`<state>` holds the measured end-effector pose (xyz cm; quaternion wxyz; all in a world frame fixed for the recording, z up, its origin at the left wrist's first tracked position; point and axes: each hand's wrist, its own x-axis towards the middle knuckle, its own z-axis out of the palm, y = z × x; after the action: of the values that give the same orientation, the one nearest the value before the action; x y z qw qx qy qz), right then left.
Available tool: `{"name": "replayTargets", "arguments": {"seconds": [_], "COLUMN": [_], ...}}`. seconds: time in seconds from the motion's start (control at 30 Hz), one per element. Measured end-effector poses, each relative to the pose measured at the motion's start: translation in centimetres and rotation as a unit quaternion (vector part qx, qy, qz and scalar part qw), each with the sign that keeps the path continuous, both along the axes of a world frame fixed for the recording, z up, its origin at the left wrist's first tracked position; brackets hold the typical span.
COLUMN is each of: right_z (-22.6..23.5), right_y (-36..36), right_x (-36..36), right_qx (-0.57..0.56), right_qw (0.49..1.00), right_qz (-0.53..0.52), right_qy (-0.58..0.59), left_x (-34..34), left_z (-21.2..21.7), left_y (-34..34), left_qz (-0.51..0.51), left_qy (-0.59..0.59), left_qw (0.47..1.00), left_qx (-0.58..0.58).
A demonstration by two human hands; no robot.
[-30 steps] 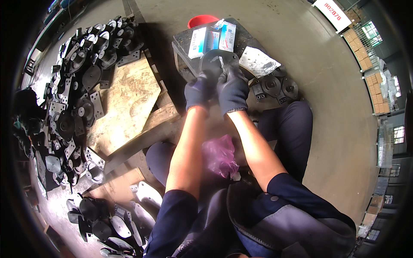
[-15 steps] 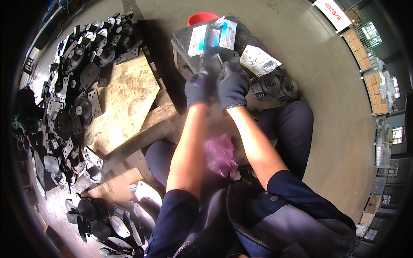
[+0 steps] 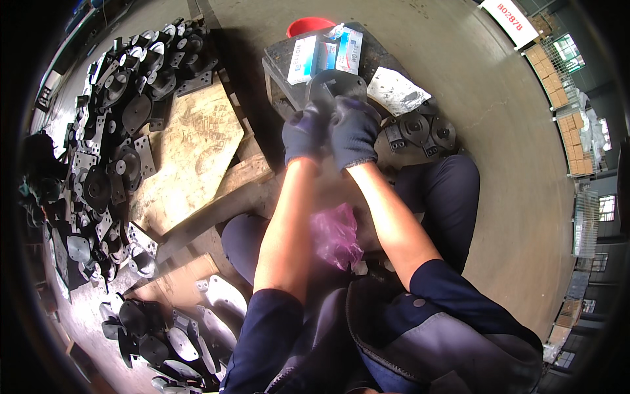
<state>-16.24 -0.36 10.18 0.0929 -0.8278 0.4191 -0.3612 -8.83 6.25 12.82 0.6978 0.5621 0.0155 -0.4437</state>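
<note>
Both my hands wear dark blue-grey gloves and are stretched out in front of me, close together. Between them and the small dark table [image 3: 279, 65] is a dark, rounded metal plate part [image 3: 348, 81] with a hole near its right end. My left hand [image 3: 304, 134] is closed at the part's near left edge, its fingertips blurred. My right hand [image 3: 355, 134] is closed over the part's near side, fingers curled; whatever it pinches is hidden. On the table behind the part lie white and blue cardboard boxes [image 3: 303, 60].
A red basin [image 3: 310, 26] stands behind the table. To the right are a crumpled white sheet [image 3: 398, 90] and more dark metal parts [image 3: 415, 129]. Many similar parts [image 3: 136, 113] crowd the left around a wooden board [image 3: 190, 148]. A pink plastic bag [image 3: 336, 235] lies between my forearms.
My right fingers have shifted slightly over the plate part, and the thin bright line seen there earlier no longer shows clearly. My left hand stays nearly in place.
</note>
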Motion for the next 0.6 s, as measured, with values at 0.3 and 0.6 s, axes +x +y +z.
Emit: {"name": "replayTargets", "arguments": {"seconds": [0.3,0.6], "right_z": [1.7,-1.2], "right_y": [-0.7,-1.8], "right_x": [-0.3,0.0], "right_qx": [-0.016,-0.091], "right_qw": [0.995,0.995], "right_qz": [-0.076,-0.022], "right_qy": [0.067,-0.030], "left_x": [-0.2,0.1], "left_z": [0.8,0.2], "left_y": [0.1,0.1], "left_qz": [-0.010,-0.011], "left_qy": [-0.004,0.002], "left_qw": [1.000,1.000], "left_qx": [0.022,0.005]}}
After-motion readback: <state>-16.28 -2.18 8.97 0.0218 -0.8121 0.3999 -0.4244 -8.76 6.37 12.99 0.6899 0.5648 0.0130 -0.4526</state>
